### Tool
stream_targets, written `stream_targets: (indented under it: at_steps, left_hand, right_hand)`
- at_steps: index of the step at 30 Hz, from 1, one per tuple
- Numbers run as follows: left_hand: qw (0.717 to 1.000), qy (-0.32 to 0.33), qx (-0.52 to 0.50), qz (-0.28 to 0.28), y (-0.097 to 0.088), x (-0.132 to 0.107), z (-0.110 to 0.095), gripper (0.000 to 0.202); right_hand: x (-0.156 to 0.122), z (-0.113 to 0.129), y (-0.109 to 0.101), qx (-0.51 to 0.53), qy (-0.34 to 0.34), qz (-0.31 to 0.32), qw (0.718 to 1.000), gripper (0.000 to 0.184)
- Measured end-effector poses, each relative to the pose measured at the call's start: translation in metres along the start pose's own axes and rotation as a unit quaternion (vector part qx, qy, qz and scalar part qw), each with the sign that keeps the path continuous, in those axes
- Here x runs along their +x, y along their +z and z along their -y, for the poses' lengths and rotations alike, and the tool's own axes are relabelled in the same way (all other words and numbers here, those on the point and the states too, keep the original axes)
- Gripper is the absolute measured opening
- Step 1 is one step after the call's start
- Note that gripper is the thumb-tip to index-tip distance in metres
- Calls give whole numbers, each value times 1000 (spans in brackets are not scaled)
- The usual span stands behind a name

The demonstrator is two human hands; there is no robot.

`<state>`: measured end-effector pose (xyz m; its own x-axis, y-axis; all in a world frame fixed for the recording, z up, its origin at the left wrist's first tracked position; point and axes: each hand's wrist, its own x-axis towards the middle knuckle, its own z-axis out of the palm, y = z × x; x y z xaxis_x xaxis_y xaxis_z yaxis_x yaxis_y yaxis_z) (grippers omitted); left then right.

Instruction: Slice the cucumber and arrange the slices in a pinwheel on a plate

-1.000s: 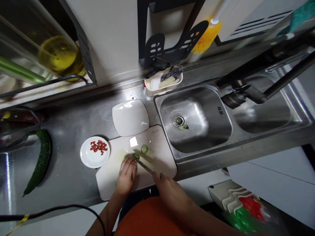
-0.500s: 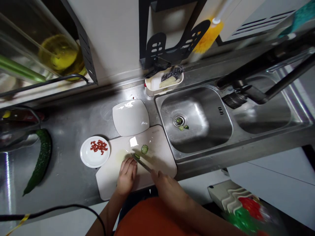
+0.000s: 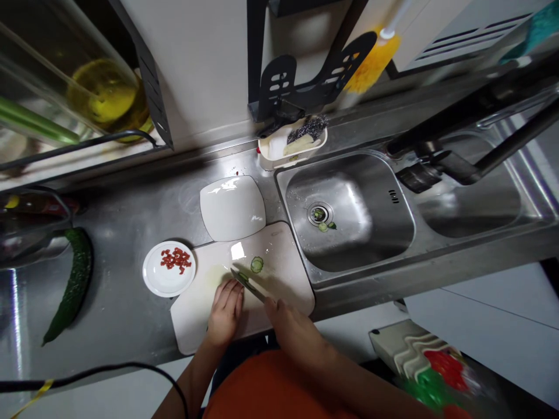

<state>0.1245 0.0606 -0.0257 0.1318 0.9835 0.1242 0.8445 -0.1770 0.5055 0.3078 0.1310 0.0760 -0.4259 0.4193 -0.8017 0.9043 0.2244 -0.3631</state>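
Note:
My right hand (image 3: 290, 326) is closed round the handle of a kitchen knife (image 3: 253, 288), its blade slanting up and left over the white cutting board (image 3: 283, 256). My left hand (image 3: 226, 308) lies on the board left of the blade, fingers curled together over a cucumber that they mostly hide. Green shows along the blade, where a cut cucumber piece (image 3: 243, 276) lies against it. Farther up the board are loose cucumber slices (image 3: 257, 265).
Left of the board, a white plate (image 3: 152, 279) holds chopped red bits. A square white plate (image 3: 231, 209) touches the board's far edge. A whole cucumber (image 3: 72, 291) lies at far left. On the right is a steel sink (image 3: 371, 233) with cucumber scraps by its drain.
My right hand and the knife have shifted slightly left, the blade moving closer to my left fingers. My left hand and the loose slices stay in place.

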Motion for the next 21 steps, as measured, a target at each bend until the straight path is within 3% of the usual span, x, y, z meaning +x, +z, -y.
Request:
stream_targets:
  at_steps: [5, 21]
  left_hand:
    - [1000, -4, 0, 3, -2, 2, -2, 28]
    - [1000, -1, -14, 3, -4, 6, -4, 30]
  right_hand:
    - [5, 4, -1, -9, 1, -15, 1000, 38]
    - [32, -1, 27, -9, -13, -80, 997, 37]
